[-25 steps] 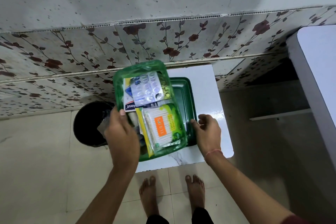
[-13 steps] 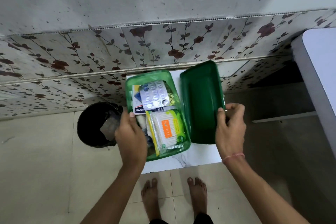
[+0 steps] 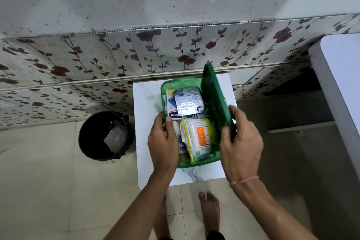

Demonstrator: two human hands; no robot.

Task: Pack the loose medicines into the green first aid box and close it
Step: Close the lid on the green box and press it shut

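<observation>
The green first aid box (image 3: 196, 162) sits on a small white table (image 3: 148, 107). Inside lie a silver blister strip (image 3: 188, 101), a white and blue plaster box (image 3: 171, 111) and a packet of cotton buds (image 3: 200, 136). My left hand (image 3: 163, 142) grips the box's left rim with the thumb over the edge. My right hand (image 3: 239, 142) holds the dark green lid (image 3: 216, 99) by its near edge, tilted up almost on edge over the box's right side. The box is open.
A black bin (image 3: 106, 135) stands on the tiled floor left of the table. A wall with floral panels runs behind. A pale surface (image 3: 342, 76) reaches in at the right. My bare feet (image 3: 208, 212) are below the table's front edge.
The box came down onto the table. My right hand picked up the lid and swung it from lying flat at the right up over the box.
</observation>
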